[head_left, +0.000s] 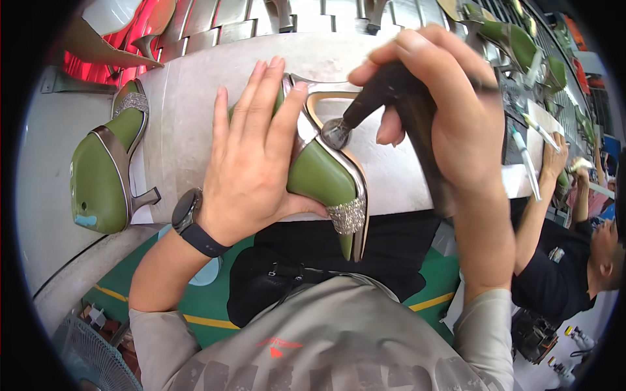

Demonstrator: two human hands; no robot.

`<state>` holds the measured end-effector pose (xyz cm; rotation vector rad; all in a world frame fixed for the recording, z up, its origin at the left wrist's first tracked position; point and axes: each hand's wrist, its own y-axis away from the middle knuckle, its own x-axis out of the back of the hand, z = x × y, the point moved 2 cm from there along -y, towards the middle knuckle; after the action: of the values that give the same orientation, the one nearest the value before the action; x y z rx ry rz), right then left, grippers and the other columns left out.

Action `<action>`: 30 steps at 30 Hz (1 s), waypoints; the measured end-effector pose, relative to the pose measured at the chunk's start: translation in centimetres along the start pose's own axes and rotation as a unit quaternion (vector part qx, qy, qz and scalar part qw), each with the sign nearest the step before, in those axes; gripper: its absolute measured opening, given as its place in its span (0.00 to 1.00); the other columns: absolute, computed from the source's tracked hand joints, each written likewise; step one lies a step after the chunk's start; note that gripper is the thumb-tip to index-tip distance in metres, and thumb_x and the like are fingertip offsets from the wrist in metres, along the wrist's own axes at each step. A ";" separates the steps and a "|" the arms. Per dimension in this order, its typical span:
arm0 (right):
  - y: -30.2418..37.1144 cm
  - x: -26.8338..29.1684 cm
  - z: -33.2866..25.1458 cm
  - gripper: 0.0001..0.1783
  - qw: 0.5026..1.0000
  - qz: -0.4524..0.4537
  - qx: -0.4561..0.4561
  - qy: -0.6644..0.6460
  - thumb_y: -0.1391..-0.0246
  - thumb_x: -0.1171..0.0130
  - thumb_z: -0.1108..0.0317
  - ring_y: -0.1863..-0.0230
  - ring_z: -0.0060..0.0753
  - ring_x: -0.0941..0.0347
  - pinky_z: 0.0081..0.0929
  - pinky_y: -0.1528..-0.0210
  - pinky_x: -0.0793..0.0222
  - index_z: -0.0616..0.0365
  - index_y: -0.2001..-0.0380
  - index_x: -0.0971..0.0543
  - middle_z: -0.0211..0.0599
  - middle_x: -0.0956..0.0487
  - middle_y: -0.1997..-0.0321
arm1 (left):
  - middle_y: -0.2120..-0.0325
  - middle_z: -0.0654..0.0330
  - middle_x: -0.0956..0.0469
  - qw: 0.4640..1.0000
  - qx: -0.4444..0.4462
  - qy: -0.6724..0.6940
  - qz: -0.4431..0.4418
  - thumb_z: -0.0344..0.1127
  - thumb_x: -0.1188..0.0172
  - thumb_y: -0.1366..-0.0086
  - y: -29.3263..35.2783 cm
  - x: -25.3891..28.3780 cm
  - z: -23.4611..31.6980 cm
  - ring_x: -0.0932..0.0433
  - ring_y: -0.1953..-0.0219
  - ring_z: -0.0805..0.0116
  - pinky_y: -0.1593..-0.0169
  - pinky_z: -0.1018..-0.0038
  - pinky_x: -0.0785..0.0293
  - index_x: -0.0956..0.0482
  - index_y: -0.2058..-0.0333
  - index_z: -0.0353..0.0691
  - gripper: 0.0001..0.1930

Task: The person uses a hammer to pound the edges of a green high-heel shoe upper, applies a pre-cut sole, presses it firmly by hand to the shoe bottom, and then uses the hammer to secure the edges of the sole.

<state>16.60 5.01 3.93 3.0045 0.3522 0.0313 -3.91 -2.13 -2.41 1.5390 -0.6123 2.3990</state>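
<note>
A green high-heeled shoe (323,173) with a glittery silver band near its toe lies on its side on the pale worktop (176,150). Its pointed toe sticks out past the near edge. My left hand (251,150) rests flat on the shoe, fingers spread, thumb along its near part. In my right hand (450,98) is a dark hammer (372,98), gripped by its handle. The round metal face of the hammer is at the sole edge by the shoe's arch; whether it touches cannot be made out. The hand and handle are slightly blurred.
Another green heeled shoe (101,176) lies at the left edge of the worktop. Beyond runs a slatted metal conveyor (222,16) with more shoes. At right, a co-worker's arm (538,202) reaches over the bench near several white-and-green sticks. A fan (91,355) stands lower left.
</note>
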 end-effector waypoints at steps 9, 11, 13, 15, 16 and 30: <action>13.7 6.1 -0.7 0.24 0.943 0.138 0.292 -0.073 0.23 0.63 0.55 0.76 0.34 0.21 0.30 0.69 0.18 0.67 0.46 0.28 0.65 0.21 0.49 | 0.56 0.62 0.19 0.977 -0.210 0.034 0.022 0.47 0.19 0.71 -2.5 -0.3 2.9 0.20 0.49 0.58 0.26 0.43 0.41 0.23 0.51 0.42 0.43; 13.1 4.6 -0.1 0.24 0.919 0.152 0.316 -0.180 0.23 0.62 0.56 0.75 0.34 0.22 0.26 0.68 0.20 0.67 0.49 0.26 0.61 0.20 0.54 | 0.56 0.62 0.19 0.977 -0.211 0.027 0.024 0.46 0.18 0.71 -2.5 -0.7 3.2 0.20 0.49 0.58 0.27 0.44 0.41 0.23 0.51 0.42 0.43; 11.4 2.7 2.3 0.23 0.963 0.143 0.197 -0.116 0.24 0.59 0.58 0.77 0.31 0.24 0.22 0.70 0.25 0.68 0.54 0.23 0.57 0.17 0.59 | 0.56 0.61 0.19 0.978 -0.208 0.021 0.022 0.45 0.18 0.70 -2.2 -0.8 3.2 0.20 0.50 0.57 0.28 0.44 0.40 0.23 0.51 0.42 0.43; 9.2 2.6 2.2 0.22 0.981 0.135 0.128 -0.045 0.25 0.57 0.59 0.79 0.29 0.25 0.20 0.72 0.28 0.69 0.56 0.22 0.55 0.16 0.62 | 0.58 0.64 0.20 0.977 -0.214 0.012 0.022 0.53 0.24 0.61 -2.8 -0.7 3.3 0.20 0.50 0.62 0.29 0.50 0.38 0.23 0.51 0.42 0.38; 7.9 2.5 1.3 0.21 0.984 0.133 0.116 -0.011 0.26 0.57 0.60 0.79 0.29 0.26 0.20 0.72 0.28 0.70 0.56 0.22 0.56 0.16 0.61 | 0.58 0.64 0.20 0.976 -0.218 0.011 0.020 0.53 0.24 0.61 -2.7 -0.7 3.1 0.20 0.50 0.62 0.29 0.50 0.38 0.23 0.51 0.42 0.38; 8.2 5.5 3.3 0.08 0.865 0.106 0.343 0.351 0.45 0.35 0.80 0.72 0.40 0.18 0.29 0.69 0.22 0.67 0.60 0.19 0.50 0.15 0.62 | 0.57 0.63 0.18 0.975 -0.199 0.058 0.075 0.56 0.17 0.74 -3.1 -0.2 2.2 0.20 0.48 0.58 0.30 0.51 0.38 0.23 0.50 0.43 0.48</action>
<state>23.89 -2.03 1.69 3.5873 0.0766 1.3069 -0.80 -0.34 -1.16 1.2149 -1.1370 2.2649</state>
